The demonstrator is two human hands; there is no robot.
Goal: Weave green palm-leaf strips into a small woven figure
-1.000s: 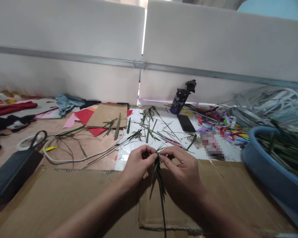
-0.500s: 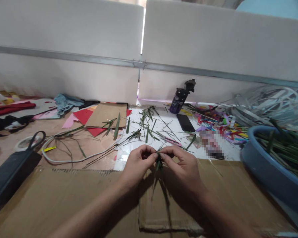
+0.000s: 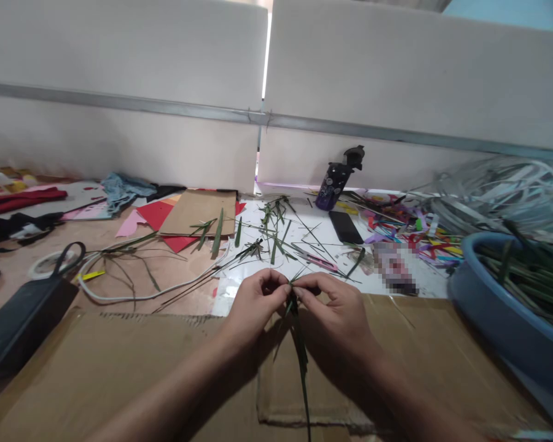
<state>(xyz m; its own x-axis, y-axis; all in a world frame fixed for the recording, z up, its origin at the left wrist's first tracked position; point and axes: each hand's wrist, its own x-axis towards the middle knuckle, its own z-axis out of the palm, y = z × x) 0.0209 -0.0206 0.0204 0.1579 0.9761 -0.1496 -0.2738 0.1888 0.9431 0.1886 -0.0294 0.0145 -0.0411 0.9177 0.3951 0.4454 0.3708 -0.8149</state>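
Observation:
Between my two hands is a small bunch of green leaf strips (image 3: 298, 334), its long ends hanging down over the cardboard (image 3: 133, 374). My left hand (image 3: 257, 307) pinches the top of the bunch between thumb and forefinger. From the other side my right hand (image 3: 338, 313) pinches the same spot, and the fingertips of both nearly touch. Short thin tips poke out above the fingers. Just beyond my hands lie a pink-handled cutting tool (image 3: 320, 260) and scattered leaf pieces (image 3: 274, 245).
A blue basin (image 3: 493, 325) full of long leaves stands at right. Behind are a dark bottle (image 3: 332, 184) with its lid up, a black phone (image 3: 345, 227), coloured scraps (image 3: 424, 230) and clear strips (image 3: 488, 190). A black case (image 3: 25, 322) and white cable (image 3: 133, 299) lie left.
The hanging leaf ends have swung and turned, now lying closer together and straighter below my fingers. Both hands stay pinched in nearly the same place.

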